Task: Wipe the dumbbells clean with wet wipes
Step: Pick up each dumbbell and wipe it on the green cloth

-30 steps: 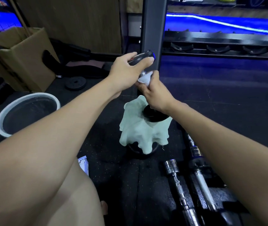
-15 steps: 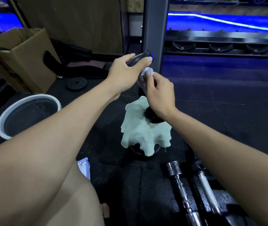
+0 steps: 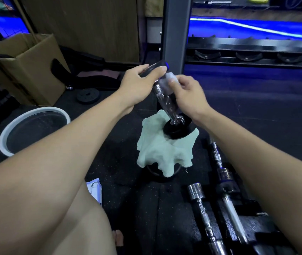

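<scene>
A dumbbell [image 3: 166, 101] with a chrome handle and black end plates stands tilted on its lower plate, which rests on a pale green cloth [image 3: 162, 153] draped over a dark object. My left hand [image 3: 137, 85] grips the upper plate. My right hand [image 3: 187, 94] pinches a white wet wipe [image 3: 168, 80] against the top of the chrome handle, just under the upper plate.
Chrome dumbbell bars [image 3: 203, 212] lie on the black rubber floor at the lower right. A white-rimmed basin [image 3: 5, 138] sits at the left, a cardboard box [image 3: 27, 70] behind it. A wipes packet [image 3: 95, 188] lies by my knee. A grey rack post [image 3: 174, 34] rises behind.
My right hand slid the wipe up the chrome handle and turned around it, uncovering the lower handle. The left hand kept its grip on the upper plate.
</scene>
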